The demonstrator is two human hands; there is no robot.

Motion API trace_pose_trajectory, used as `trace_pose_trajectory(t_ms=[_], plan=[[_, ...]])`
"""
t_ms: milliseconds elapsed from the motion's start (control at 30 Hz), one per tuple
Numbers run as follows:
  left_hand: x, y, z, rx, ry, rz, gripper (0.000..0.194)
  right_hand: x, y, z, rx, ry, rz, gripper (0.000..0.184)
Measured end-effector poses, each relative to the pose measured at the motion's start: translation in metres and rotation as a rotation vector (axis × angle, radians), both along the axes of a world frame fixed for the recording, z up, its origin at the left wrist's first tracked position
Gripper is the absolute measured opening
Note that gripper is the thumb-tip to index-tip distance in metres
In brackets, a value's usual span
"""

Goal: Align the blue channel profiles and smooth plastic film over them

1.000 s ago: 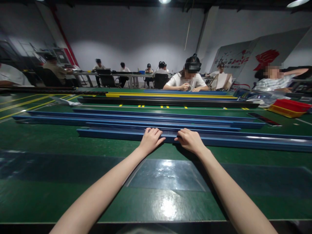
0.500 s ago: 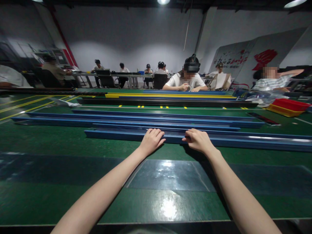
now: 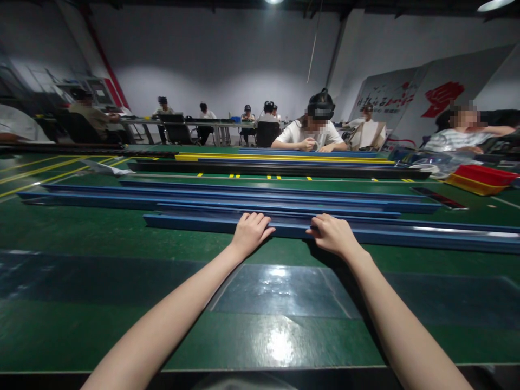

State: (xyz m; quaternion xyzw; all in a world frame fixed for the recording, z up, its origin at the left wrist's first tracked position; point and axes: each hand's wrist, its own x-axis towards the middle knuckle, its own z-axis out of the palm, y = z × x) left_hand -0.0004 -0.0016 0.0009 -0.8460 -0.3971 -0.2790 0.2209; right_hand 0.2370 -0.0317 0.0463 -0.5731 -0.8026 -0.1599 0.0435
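Both my hands rest on the nearest long blue rail (image 3: 190,223), which lies across the green table (image 3: 101,233). My left hand (image 3: 249,232) curls its fingers over the rail's top edge. A little to the right, my right hand (image 3: 333,234) grips the same rail the same way. The rail runs from about the table's middle left out past the right edge of view. Its left end sits left of my left hand.
Several more blue rails (image 3: 227,196) lie parallel behind the near one, then black and yellow rails (image 3: 280,160). A red and yellow tray (image 3: 479,179) sits at far right. People sit at the far side and at tables beyond.
The near blue rail has slid to the right, its left end now closer to my left hand. My right hand shifted right along with it.
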Motion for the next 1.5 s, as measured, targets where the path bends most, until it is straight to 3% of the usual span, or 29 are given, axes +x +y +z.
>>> trace_pose_trajectory(t_ms=[400,633,1500], plan=[[0.0,0.0,0.0,-0.012,0.007,0.01,0.029,-0.005,0.0,-0.003,0.014,0.01,0.016,0.037],[0.0,0.002,-0.001,0.001,0.004,0.025,0.031,-0.013,0.003,-0.012,0.088,0.032,0.104,0.029],[0.001,0.003,-0.001,-0.064,0.027,0.083,0.035,-0.011,0.006,-0.014,0.114,0.087,0.136,0.025]])
